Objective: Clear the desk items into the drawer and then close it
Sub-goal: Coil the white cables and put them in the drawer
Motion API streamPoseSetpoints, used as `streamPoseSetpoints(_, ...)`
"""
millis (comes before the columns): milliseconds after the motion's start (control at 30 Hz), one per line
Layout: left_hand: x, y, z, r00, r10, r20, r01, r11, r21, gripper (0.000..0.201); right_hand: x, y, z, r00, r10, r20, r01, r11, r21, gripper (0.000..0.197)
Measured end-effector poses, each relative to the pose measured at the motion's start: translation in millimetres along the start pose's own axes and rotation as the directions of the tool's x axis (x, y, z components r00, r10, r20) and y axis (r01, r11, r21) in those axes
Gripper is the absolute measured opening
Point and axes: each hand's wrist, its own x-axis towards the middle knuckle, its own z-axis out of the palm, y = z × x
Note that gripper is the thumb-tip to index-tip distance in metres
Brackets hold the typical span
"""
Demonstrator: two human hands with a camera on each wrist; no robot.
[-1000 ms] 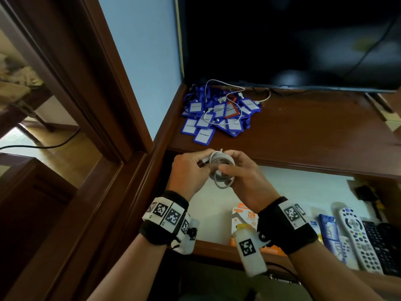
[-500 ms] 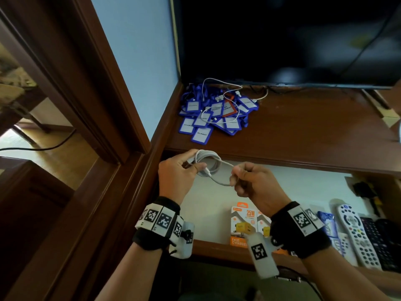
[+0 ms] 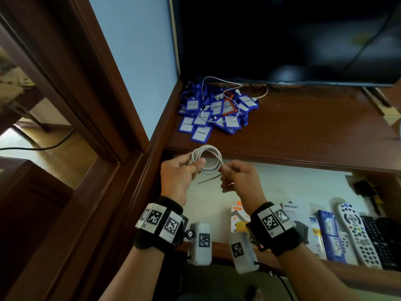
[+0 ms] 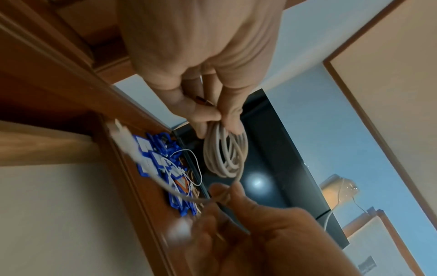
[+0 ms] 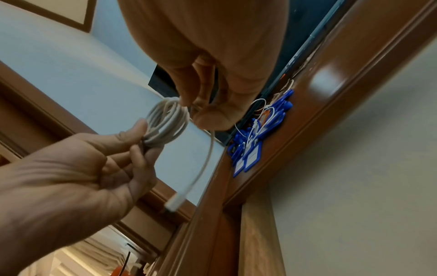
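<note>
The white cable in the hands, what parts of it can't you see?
- Cable plug: blurred by motion in the left wrist view.
- Start of the coil: hidden under the left hand fingers.
- Stretch inside the right hand: covered by its curled fingers in the head view.

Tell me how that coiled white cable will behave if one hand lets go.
The coiled white cable looks floppy: its free end droops below the right hand. Its loops, pinched by the left hand, would probably spring open. Likely light.
</note>
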Motion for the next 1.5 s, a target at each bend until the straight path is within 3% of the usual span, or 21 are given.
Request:
streamPoseSetpoints(200, -3, -11, 2, 0.992, -0.122, -0.017, 0.121, 0.990, -0.068, 0.015, 1, 1, 12, 0.994, 0.108, -0.005, -0.104, 0.966, 0.238, 0.021)
streamPoseSetpoints(367, -5, -15, 0, 0.990, -0.139, 0.040, 0.139, 0.990, -0.011, 0.003, 2, 4, 11, 0.995, 0.097, -0.038, -0.087, 0.973, 0.216, 0.022)
streamPoseSetpoints(467, -6, -14, 4, 0.988, -0.140, 0.060, 0.137, 0.989, 0.052, 0.008, 2, 6, 10, 0.995, 0.078, -0.056, -0.067, 0.979, 0.191, 0.016)
streamPoseSetpoints(600, -5, -10, 8, 0.977, -0.200, 0.070, 0.196, 0.978, 0.069, 0.011, 0, 8, 6, 0.993, 0.113, -0.035, -0.098, 0.950, 0.295, 0.015)
streamPoseSetpoints(767, 1, -11, 9, 0.985, -0.173, 0.014, 0.167, 0.968, 0.190, 0.008, -1, 11, 6, 0.990, 0.143, -0.019, -0.125, 0.920, 0.372, 0.010)
streamPoseSetpoints(967, 3, -10, 11, 0.983, -0.185, 0.005, 0.178, 0.954, 0.240, 0.001, -3, 15, 8, 0.987, 0.156, -0.035, -0.132, 0.921, 0.366, 0.014)
streamPoseSetpoints(1133, 3, -9, 11, 0.959, -0.285, -0.010, 0.282, 0.943, 0.175, 0.008, -3, 17, 9, 0.993, 0.110, -0.048, -0.085, 0.930, 0.357, 0.027)
streamPoseSetpoints(1333, 2, -19, 7, 0.983, -0.173, -0.058, 0.182, 0.937, 0.299, 0.009, -2, 12, 5, 0.991, 0.127, 0.032, -0.131, 0.957, 0.260, 0.020)
streamPoseSetpoints(1500, 2, -12, 12, 0.982, -0.182, 0.053, 0.172, 0.972, 0.162, 0.007, -3, 13, 3, 0.984, 0.158, 0.076, -0.173, 0.952, 0.252, 0.032)
